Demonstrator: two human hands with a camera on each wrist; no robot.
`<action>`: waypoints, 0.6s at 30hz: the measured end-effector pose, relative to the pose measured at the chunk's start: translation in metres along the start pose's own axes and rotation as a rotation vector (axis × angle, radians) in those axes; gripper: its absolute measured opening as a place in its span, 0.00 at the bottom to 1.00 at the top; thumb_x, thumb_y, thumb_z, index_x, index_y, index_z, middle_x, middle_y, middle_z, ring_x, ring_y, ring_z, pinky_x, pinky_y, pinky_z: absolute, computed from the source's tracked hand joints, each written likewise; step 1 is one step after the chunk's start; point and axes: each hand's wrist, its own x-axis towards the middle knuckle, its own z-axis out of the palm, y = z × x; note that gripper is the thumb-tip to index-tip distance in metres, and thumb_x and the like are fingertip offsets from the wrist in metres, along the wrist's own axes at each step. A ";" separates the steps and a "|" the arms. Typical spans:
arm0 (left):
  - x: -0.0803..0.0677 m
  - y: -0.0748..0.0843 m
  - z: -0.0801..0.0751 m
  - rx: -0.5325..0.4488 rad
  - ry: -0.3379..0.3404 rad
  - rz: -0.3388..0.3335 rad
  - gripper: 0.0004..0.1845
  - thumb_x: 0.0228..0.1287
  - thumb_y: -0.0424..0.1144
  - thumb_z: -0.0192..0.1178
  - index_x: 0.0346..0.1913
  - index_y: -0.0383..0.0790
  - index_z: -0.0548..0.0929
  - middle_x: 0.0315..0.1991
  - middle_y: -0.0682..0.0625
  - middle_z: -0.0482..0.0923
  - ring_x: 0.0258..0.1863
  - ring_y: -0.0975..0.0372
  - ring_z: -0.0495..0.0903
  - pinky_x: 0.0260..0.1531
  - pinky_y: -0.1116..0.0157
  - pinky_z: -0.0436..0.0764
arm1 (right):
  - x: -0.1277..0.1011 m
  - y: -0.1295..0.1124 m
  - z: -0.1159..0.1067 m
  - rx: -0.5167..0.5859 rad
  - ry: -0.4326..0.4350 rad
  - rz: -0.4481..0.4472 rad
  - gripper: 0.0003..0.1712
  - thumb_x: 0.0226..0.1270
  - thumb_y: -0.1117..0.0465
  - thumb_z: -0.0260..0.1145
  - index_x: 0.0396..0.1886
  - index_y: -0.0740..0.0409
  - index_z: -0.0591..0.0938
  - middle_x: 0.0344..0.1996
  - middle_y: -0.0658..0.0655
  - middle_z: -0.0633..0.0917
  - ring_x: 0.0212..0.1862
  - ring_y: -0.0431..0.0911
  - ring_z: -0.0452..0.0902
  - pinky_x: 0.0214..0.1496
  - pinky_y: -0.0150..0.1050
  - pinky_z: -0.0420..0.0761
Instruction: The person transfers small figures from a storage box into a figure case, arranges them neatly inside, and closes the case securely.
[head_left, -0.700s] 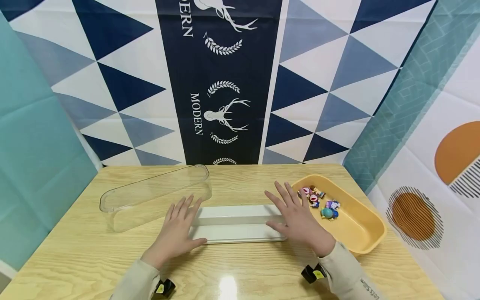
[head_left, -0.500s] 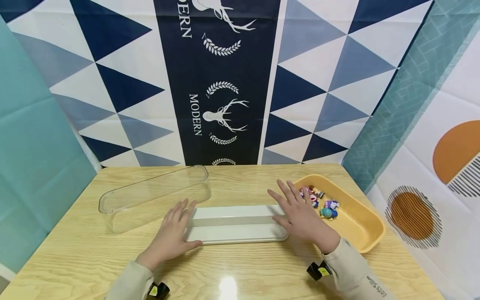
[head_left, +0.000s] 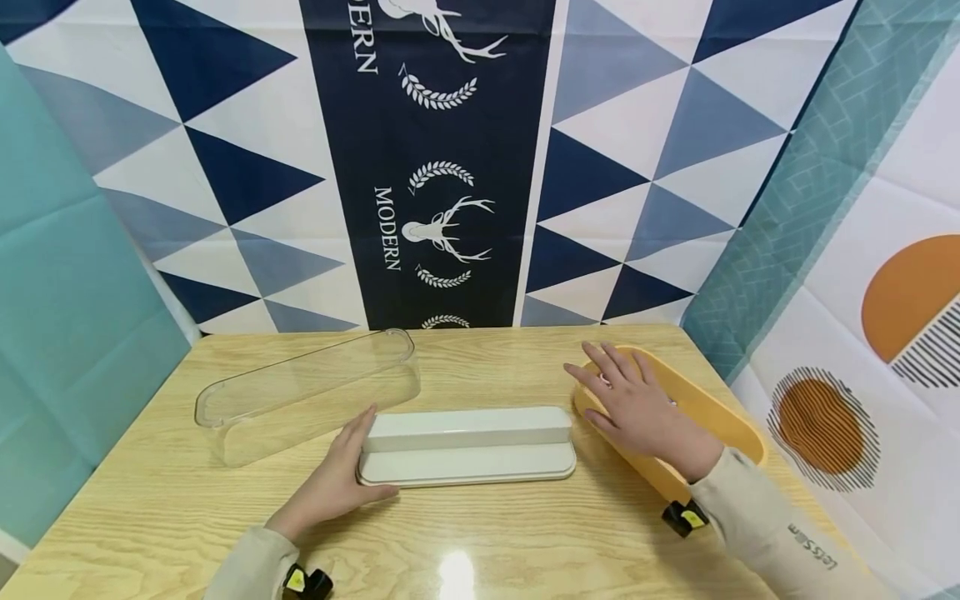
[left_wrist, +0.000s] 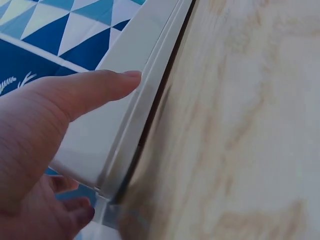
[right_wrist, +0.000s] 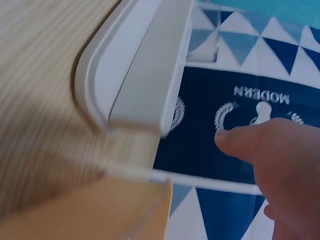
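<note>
A white stepped base [head_left: 468,447] lies lengthwise on the wooden table. My left hand [head_left: 335,479] is at its left end, thumb by the front edge and the other fingers around the end. In the left wrist view the thumb [left_wrist: 107,85] lies over the base's rim, and I cannot tell how firmly it touches. My right hand [head_left: 645,408] is over the yellow bin [head_left: 731,421], fingers spread and holding nothing. That hand hides most of the small toy figures in the bin; only bits of them show.
A clear plastic cover [head_left: 307,400], long and round-ended, sits at the back left of the table [head_left: 525,542]. Patterned cloth [head_left: 442,167] hangs behind the table, with more cloth at both sides.
My right hand has moved right, away from the base's right end and over the yellow bin, covering the figures. My left hand and the base have shifted slightly left in view.
</note>
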 end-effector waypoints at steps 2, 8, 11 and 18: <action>0.000 -0.003 0.001 -0.049 -0.005 -0.017 0.66 0.49 0.49 0.79 0.78 0.29 0.43 0.74 0.26 0.46 0.70 0.31 0.51 0.62 0.31 0.61 | -0.002 0.009 -0.001 -0.017 0.031 -0.032 0.38 0.63 0.58 0.72 0.71 0.56 0.69 0.71 0.70 0.62 0.70 0.69 0.56 0.65 0.72 0.56; -0.002 -0.010 0.003 -0.182 -0.003 -0.046 0.68 0.48 0.42 0.80 0.78 0.28 0.37 0.74 0.24 0.42 0.71 0.32 0.52 0.67 0.34 0.55 | -0.007 0.035 -0.003 -0.056 0.029 -0.068 0.37 0.59 0.60 0.74 0.68 0.56 0.71 0.70 0.70 0.64 0.68 0.68 0.58 0.63 0.72 0.58; -0.002 -0.012 0.003 -0.220 -0.008 -0.060 0.69 0.49 0.41 0.80 0.78 0.29 0.35 0.75 0.26 0.43 0.71 0.34 0.52 0.68 0.37 0.54 | -0.010 0.043 -0.003 -0.080 -0.004 -0.075 0.38 0.59 0.59 0.75 0.68 0.56 0.70 0.69 0.70 0.64 0.68 0.68 0.58 0.63 0.71 0.60; 0.001 -0.012 0.000 -0.313 -0.042 -0.106 0.70 0.49 0.38 0.80 0.79 0.35 0.31 0.75 0.27 0.46 0.73 0.38 0.52 0.69 0.43 0.53 | -0.019 0.066 -0.001 -0.112 -0.098 -0.151 0.41 0.56 0.54 0.78 0.67 0.57 0.69 0.64 0.71 0.70 0.65 0.67 0.63 0.60 0.68 0.65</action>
